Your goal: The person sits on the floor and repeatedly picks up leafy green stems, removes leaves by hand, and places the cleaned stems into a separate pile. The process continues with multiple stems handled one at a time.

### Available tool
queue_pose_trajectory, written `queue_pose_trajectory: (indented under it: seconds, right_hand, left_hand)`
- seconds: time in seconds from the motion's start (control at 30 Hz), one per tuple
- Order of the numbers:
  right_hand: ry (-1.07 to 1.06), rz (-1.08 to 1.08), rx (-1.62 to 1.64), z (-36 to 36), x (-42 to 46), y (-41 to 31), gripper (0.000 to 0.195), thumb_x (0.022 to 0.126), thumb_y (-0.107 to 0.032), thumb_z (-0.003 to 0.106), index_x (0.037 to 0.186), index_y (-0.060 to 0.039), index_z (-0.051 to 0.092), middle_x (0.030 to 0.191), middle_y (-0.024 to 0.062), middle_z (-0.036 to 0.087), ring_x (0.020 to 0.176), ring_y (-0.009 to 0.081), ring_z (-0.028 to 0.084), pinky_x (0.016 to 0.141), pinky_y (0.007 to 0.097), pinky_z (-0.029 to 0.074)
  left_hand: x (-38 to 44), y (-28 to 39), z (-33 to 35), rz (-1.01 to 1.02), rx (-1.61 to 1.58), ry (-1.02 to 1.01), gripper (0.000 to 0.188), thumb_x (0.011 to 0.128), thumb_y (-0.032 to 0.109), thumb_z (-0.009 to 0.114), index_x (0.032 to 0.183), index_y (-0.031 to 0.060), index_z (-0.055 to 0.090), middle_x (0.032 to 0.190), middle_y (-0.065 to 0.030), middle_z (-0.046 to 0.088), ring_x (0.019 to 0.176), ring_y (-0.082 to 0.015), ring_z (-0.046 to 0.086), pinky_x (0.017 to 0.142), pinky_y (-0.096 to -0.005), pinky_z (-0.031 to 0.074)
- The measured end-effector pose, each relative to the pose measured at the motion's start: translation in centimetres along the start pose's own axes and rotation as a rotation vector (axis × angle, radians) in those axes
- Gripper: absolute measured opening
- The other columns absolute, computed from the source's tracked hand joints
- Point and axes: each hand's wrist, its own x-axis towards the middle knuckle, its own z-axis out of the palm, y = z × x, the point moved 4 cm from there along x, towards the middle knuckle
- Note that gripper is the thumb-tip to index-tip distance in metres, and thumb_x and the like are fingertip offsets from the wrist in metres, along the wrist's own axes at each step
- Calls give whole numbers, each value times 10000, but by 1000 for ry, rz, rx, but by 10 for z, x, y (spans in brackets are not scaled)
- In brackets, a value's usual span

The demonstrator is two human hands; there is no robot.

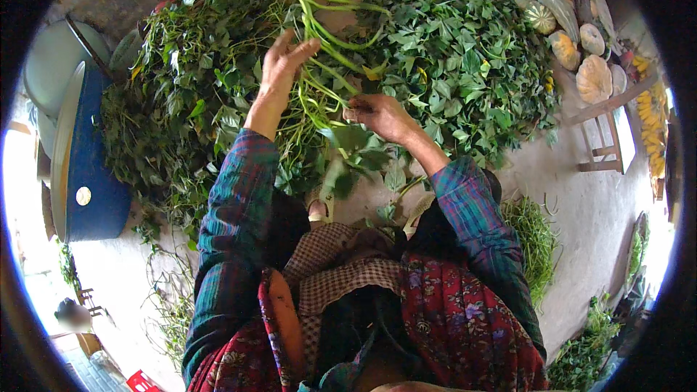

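Note:
My left hand grips a loose bunch of long pale-green leaf stems that loop up and to the right. At the lower part of the stems, the fingers of my right hand are closed on some of them, with broad green leaves hanging blurred below. Under my left forearm spreads a tangled heap of leafy vines, which look like sweet potato vines. Beyond my right hand lies a wide pile of loose lobed green leaves.
A blue tub is tipped on its side at left. Pumpkins, a wooden stool and yellow corn cobs are at right. Stripped-looking stems lie by my right side. Another person is far off at lower left.

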Motion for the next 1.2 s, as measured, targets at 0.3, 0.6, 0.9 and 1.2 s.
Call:
queue_pose_trajectory:
  seconds: [0.3, 0.6, 0.9, 1.2]
  right_hand:
    - [-48, -71, -32, -2, -3, 12, 217, 805, -161, 652, 993, -52, 669, 906, 108, 686, 795, 174, 649, 734, 303, 488]
    - [8, -55, 63, -13, -7, -4, 207, 818, -255, 650, 943, -93, 681, 842, 103, 677, 761, 256, 646, 671, 318, 483]
    - [0, -49, -279, -49, -27, 7, 233, 834, -119, 515, 1010, 0, 610, 919, 178, 631, 833, 333, 609, 728, 359, 472]
    - [-20, -254, -256, -46, -24, -3, 239, 829, -113, 502, 1005, 20, 593, 898, 113, 645, 743, 268, 599, 683, 322, 488]
  left_hand:
    - [-20, -83, 52, -206, -64, -457, 273, 815, 163, 609, 1004, -29, 650, 931, -75, 660, 806, -144, 609, 727, -285, 471]
    - [-24, -165, 38, -353, 818, -729, 259, 844, 266, 605, 1023, 82, 639, 836, -46, 658, 679, -151, 591, 582, -307, 471]
    - [-16, -45, 11, -249, -71, -71, 204, 808, 179, 639, 698, 8, 643, 591, -9, 541, 505, -99, 449, 470, -270, 327]
    - [-7, -18, 4, -88, -59, 9, 251, 845, 186, 634, 938, -47, 631, 770, -58, 632, 594, -94, 518, 503, -225, 389]
